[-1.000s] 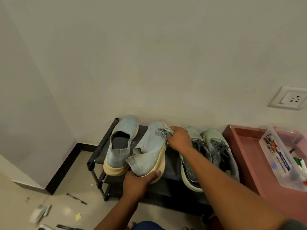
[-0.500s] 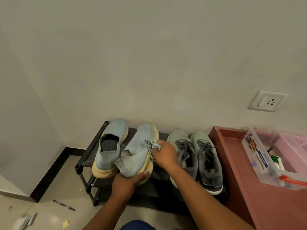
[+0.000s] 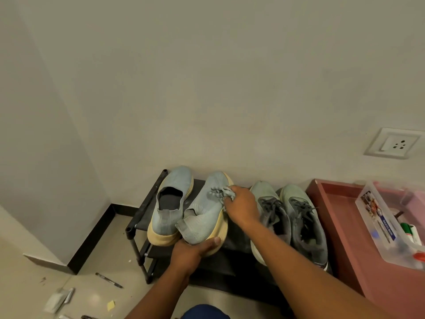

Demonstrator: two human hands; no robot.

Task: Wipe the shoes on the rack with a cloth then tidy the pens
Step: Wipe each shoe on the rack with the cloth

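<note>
Currently a tilted blue slip-on shoe (image 3: pixel 208 210) is being wiped on the black rack (image 3: pixel 147 204): its heel is gripped by the left hand (image 3: pixel 193 252), and a bunched grey cloth (image 3: pixel 222 192) is pinched against its upper by the right hand (image 3: pixel 241 208). Wiping seems unfinished; the grey laced pair (image 3: pixel 289 222) probably follows. Markers are held in a clear box (image 3: pixel 377 226); one pen (image 3: pixel 109 280) lies on the floor.

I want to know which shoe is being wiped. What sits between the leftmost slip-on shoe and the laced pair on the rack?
In the head view, the second slip-on shoe, held at its heel by the left hand, with the right hand pressing the cloth on it.
</note>
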